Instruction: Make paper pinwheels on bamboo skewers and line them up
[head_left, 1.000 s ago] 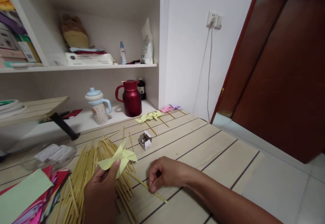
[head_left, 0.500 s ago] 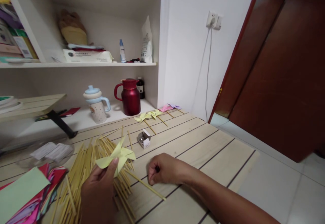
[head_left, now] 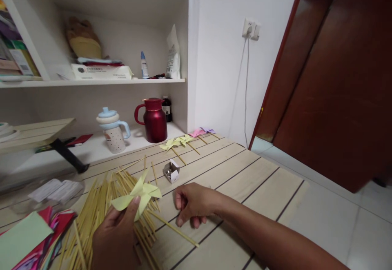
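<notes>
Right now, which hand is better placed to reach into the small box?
Probably the right hand: it looks empty and nearer the small box, while the left hand holds a yellow pinwheel.

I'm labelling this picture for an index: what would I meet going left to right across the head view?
Coloured paper sheets → left hand, holding a pale yellow pinwheel → small open box → right hand → wall socket → reddish-brown door. Overlapping sticks left out.

Home: plush toy (head_left: 83, 41), jug (head_left: 155, 123)
</notes>
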### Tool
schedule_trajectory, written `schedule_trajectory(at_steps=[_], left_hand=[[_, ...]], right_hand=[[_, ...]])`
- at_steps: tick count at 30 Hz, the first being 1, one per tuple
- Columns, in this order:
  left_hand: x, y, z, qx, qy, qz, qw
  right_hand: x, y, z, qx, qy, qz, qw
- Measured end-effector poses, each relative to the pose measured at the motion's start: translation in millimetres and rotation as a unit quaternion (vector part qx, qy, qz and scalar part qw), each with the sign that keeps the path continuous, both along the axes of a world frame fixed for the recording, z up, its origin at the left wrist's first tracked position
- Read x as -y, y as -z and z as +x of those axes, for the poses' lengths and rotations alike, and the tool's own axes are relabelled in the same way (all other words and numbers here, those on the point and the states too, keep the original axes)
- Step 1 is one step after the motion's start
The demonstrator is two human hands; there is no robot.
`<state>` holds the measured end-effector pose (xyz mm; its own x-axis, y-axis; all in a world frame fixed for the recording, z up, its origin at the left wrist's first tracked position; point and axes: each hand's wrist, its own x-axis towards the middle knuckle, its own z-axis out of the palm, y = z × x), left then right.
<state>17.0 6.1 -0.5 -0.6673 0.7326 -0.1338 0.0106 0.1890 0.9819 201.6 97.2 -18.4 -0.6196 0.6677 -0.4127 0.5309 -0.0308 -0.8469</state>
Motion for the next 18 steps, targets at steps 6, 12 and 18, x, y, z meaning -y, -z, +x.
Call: schedule_trajectory(at_steps=[6, 12, 18], left_hand=[[-1.7, 10.9, -3.8, 0.023, 0.027, 0.015, 0.999], [-2.2, 7.9, -2.5, 0.021, 0.02, 0.019, 0.999], [-2.5, 5.2, -1.4, 0.006, -0.019, 0.021, 1.0]], right_hand=[[-11.2, 0.3, -15.2, 0.032, -0.018, 0.003, 0.999], [-14.6, 2.9, -15.3, 0.032, -0.03, 0.015, 0.999], [-5.3, 11.0, -4.9, -0.01, 0.008, 0.064, 0.998]])
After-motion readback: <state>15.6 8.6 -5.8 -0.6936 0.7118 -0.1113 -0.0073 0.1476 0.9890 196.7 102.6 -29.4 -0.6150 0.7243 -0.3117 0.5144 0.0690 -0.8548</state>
